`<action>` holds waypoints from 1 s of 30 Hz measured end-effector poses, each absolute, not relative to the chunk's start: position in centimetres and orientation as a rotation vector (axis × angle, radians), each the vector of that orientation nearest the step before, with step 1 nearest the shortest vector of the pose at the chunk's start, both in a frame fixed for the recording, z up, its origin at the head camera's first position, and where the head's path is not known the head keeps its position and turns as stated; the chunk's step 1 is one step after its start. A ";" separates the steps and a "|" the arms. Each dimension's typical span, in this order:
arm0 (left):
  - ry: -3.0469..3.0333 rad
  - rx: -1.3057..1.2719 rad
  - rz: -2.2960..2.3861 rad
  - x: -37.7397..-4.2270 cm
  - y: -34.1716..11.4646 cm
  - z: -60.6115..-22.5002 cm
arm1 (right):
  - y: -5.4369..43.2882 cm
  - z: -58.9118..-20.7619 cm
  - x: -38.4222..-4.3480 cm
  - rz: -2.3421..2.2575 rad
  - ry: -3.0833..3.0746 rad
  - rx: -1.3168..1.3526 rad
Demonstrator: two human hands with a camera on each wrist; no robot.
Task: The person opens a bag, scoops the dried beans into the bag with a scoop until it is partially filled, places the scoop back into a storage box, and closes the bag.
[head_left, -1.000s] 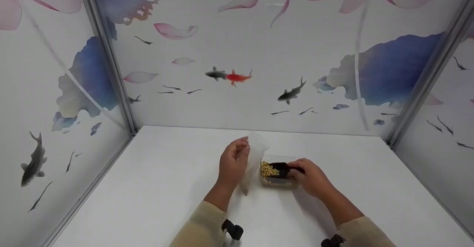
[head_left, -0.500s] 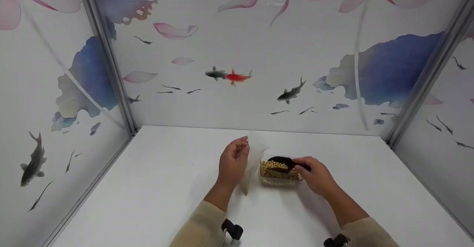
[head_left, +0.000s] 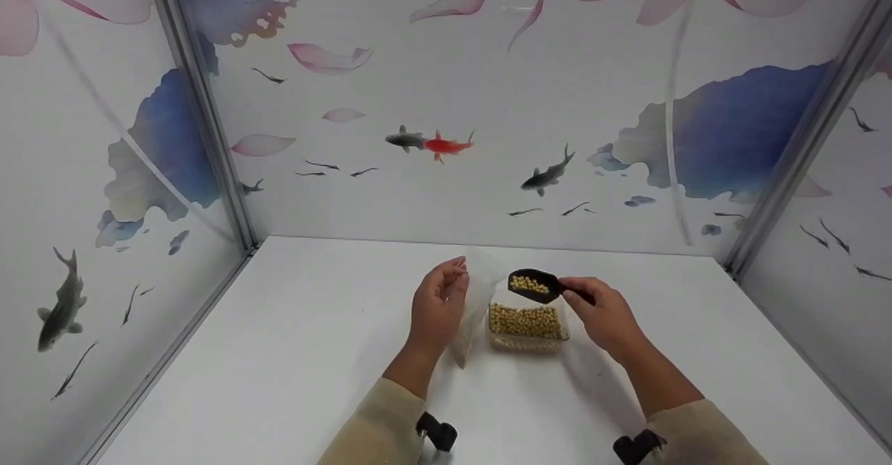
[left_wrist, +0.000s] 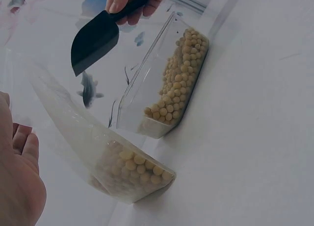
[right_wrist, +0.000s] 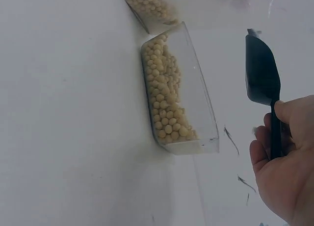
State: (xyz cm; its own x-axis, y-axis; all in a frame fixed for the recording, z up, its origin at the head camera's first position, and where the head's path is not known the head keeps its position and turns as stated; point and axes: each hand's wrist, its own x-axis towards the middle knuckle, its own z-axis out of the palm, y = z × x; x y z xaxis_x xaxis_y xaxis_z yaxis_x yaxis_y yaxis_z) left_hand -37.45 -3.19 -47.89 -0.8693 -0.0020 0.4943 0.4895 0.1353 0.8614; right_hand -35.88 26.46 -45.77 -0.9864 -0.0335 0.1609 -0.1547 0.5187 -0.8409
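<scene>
My right hand (head_left: 605,315) grips the handle of a black scoop (right_wrist: 263,71), raised above a clear plastic box (left_wrist: 147,74). Yellow soybeans (head_left: 529,284) lie in the scoop's bowl. More soybeans (right_wrist: 164,93) fill the lower part of the box, which stands on the table. To the left of the box my left hand (head_left: 440,305) pinches the upper edge of a clear plastic bag (left_wrist: 73,123). Soybeans (left_wrist: 132,167) sit in the bottom of that bag, which reaches down to the tabletop. The scoop's tip points left, toward the bag's mouth.
The white table (head_left: 293,353) is bounded by a back panel (head_left: 418,200) and side panels printed with fish, petals and lotus leaves. Metal posts (head_left: 209,102) stand at the back corners. Each sleeve carries a black wrist mount (head_left: 437,431).
My right hand has lifted the scoop out of the soybeans in the box, up and slightly right, with soybeans now in its bowl. The left hand and the bag have stayed in place.
</scene>
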 end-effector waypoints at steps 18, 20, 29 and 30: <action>-2.045 -0.453 -1.751 -37.3 -3.1 -47.6 | 24.4 -39.9 -35.7 1.175 -2.572 0.364; -2.047 -0.448 -1.753 -37.3 -3.1 -47.6 | 24.0 -39.4 -35.5 1.123 -2.578 0.398; -2.057 -0.444 -1.763 -37.0 -3.1 -47.4 | 22.6 -37.5 -35.6 0.890 -2.583 0.507; -2.058 -0.443 -1.768 -37.0 -3.1 -47.4 | 22.5 -37.3 -35.6 0.858 -2.582 0.516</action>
State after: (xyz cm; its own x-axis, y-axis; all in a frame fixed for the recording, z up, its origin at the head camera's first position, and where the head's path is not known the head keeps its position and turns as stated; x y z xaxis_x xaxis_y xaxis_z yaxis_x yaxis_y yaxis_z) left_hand -37.04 -3.10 -47.44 -0.8743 -0.0137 0.4853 0.4777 0.1542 0.8649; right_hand -35.55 22.50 -37.35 -0.8643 -0.2227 0.4511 -0.4484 0.7475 -0.4901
